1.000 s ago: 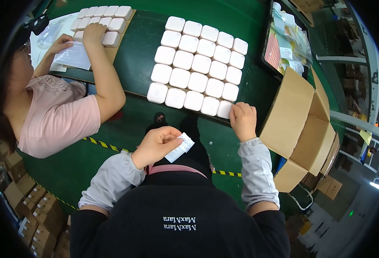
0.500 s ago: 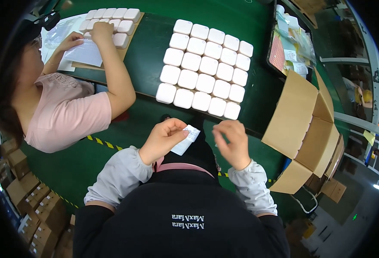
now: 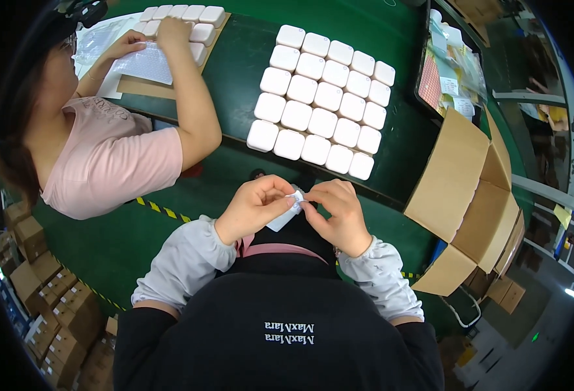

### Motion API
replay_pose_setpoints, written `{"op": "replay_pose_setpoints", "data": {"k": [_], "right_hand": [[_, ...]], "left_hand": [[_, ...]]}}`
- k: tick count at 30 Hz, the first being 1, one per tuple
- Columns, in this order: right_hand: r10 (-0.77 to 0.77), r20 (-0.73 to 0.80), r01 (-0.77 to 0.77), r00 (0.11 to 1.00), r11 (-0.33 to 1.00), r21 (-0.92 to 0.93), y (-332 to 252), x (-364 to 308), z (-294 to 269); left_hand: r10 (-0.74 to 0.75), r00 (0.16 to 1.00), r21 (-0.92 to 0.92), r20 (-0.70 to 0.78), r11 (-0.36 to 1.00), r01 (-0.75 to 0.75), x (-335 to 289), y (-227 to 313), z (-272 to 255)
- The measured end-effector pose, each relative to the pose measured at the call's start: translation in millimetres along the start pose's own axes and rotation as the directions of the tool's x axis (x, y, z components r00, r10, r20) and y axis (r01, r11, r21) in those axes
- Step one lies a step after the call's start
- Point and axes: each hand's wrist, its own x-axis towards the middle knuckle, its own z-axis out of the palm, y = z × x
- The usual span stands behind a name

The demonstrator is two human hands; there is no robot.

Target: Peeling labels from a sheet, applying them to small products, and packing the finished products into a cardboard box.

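Note:
My left hand (image 3: 254, 207) pinches a small white sticker sheet (image 3: 280, 222) with round printed marks, held in front of my body below the table edge. Thumb and forefinger of my right hand (image 3: 341, 218) close on the sheet's upper right edge; whether a single sticker is between them is too small to tell. Just beyond my hands, white rounded square cases (image 3: 329, 97) lie in close rows on the dark green table (image 3: 240, 72). Most of them carry a small round mark near one corner.
At the left, a co-worker's hands (image 3: 173, 34) are at more white cases (image 3: 202, 33) and a clear plastic sheet (image 3: 145, 63). An open cardboard box (image 3: 448, 176) stands to the right, below a black tray (image 3: 423, 85) of bags and papers. Cartons (image 3: 72, 309) are stacked at lower left.
My right hand has moved left to the sticker sheet and its fingers have closed at the sheet's edge. My left hand keeps its hold. The view has shifted slightly.

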Motion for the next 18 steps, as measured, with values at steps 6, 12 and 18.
{"op": "replay_pose_setpoints", "data": {"k": [6, 12, 18], "right_hand": [[0.058, 0.051, -0.062, 0.997, 0.993, 0.100, 3.3, 3.8, -1.8], [0.107, -0.122, -0.093, 0.987, 0.990, 0.108, 17.5, 0.7, 1.4], [-0.060, -0.293, -0.071, 0.954, 0.907, -0.415, 107.3, -6.0, -7.8]], "left_hand": [[0.037, 0.999, -0.008, 0.003, 0.999, -0.037, -0.4, 0.1, 1.6], [-0.012, 0.999, 0.058, -0.049, 0.998, 0.015, -0.2, -7.5, -3.9], [-0.057, 0.994, 0.037, -0.097, 0.997, 0.061, -2.8, -12.2, -8.6]]}}
